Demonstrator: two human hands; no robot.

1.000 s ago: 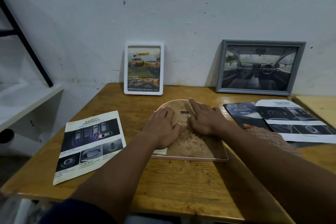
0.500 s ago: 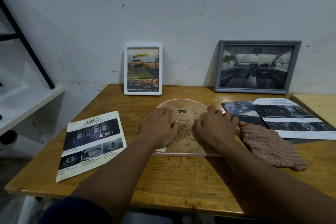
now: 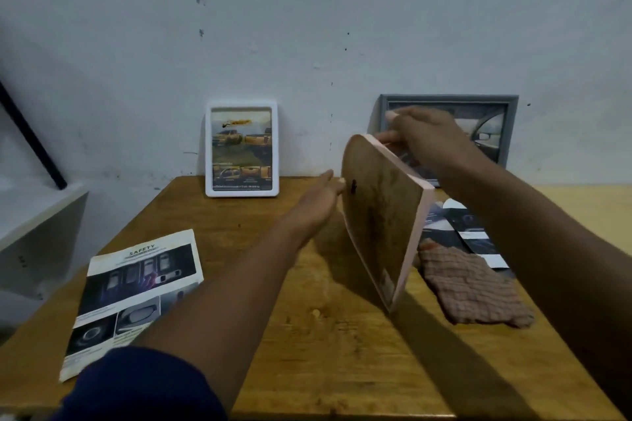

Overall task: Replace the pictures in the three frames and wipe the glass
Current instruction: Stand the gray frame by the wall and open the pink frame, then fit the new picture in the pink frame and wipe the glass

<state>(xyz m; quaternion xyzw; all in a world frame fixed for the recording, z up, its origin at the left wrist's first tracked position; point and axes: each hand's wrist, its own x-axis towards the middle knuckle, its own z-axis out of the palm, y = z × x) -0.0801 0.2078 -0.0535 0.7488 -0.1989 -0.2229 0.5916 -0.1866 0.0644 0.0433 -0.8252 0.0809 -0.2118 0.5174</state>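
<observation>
- Counter (image 3: 307, 352) of worn yellow-brown wood fills the lower half of my view, pushed against a pale wall.
- My arms reach over it; the left one ends in a dark blue sleeve (image 3: 143, 386).
- The pink arch-topped picture frame (image 3: 383, 215) is raised off the counter and tilted, its stained brown backing board turned toward me.
- A grey rectangular frame (image 3: 499, 120) with a car-interior picture leans on the wall behind it, partly hidden.
- A white rounded frame (image 3: 242, 149) with a yellow-truck picture stands against the wall, left of centre.
- A "SAFETY" leaflet (image 3: 136, 290) lies flat at the left.
- A checked reddish cloth (image 3: 475, 287) lies at the right, with dark car brochures (image 3: 468, 232) beyond it.
- My right hand (image 3: 427, 137) grips the pink frame's top edge, fingers curled.
- My left hand (image 3: 318, 202) is open and flat, fingertips at the frame's backing, holding nothing.
</observation>
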